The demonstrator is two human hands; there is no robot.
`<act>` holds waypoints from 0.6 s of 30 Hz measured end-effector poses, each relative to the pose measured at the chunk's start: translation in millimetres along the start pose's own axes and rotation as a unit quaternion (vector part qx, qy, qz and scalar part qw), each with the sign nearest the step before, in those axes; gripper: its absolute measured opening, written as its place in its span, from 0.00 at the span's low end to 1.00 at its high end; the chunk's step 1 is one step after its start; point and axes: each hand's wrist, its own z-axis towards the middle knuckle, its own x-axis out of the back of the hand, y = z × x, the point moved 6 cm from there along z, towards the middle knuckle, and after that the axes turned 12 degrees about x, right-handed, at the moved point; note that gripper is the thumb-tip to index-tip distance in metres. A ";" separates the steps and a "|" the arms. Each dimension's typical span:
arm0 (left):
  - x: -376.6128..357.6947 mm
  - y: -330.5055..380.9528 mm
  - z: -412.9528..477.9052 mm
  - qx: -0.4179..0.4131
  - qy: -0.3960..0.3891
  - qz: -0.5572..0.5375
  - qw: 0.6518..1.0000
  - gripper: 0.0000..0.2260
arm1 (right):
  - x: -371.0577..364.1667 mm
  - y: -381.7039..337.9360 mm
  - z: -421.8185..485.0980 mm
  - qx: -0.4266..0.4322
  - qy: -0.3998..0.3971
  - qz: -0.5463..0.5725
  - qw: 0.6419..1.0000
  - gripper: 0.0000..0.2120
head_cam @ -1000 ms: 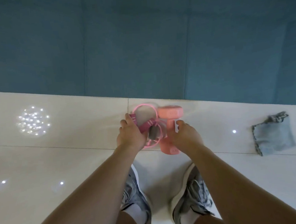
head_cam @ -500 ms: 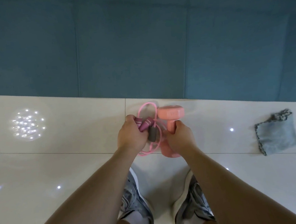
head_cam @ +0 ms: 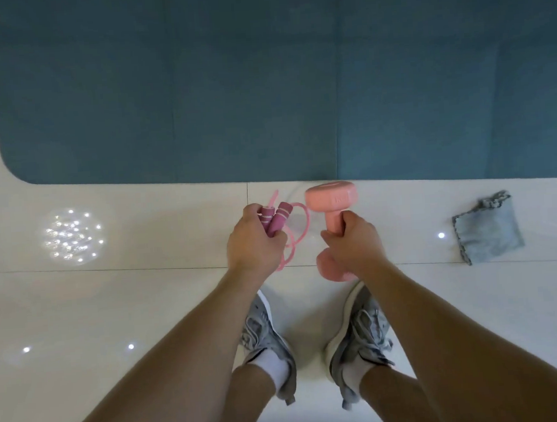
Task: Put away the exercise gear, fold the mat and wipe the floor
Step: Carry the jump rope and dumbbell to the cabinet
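So the gear is just getting picked up: the left hand (head_cam: 254, 243) is squeezing both handles of the pink jump rope (head_cam: 280, 218), and the right hand (head_cam: 353, 240) is gripping the pink dumbbell (head_cam: 330, 196) by its middle, above the floor (head_cam: 138, 306). The blue mat (head_cam: 261, 80) is lying flat at 12 o'clock, not folded yet, and the grey cloth (head_cam: 487, 229) is sitting at 3 o'clock, so I think putting away, folding and wiping are all waiting.
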 end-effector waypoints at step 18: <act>203.9 142.1 -228.0 -0.103 0.074 -0.058 0.990 0.11 | 207.3 -124.8 -221.2 0.042 0.110 0.006 0.993 0.08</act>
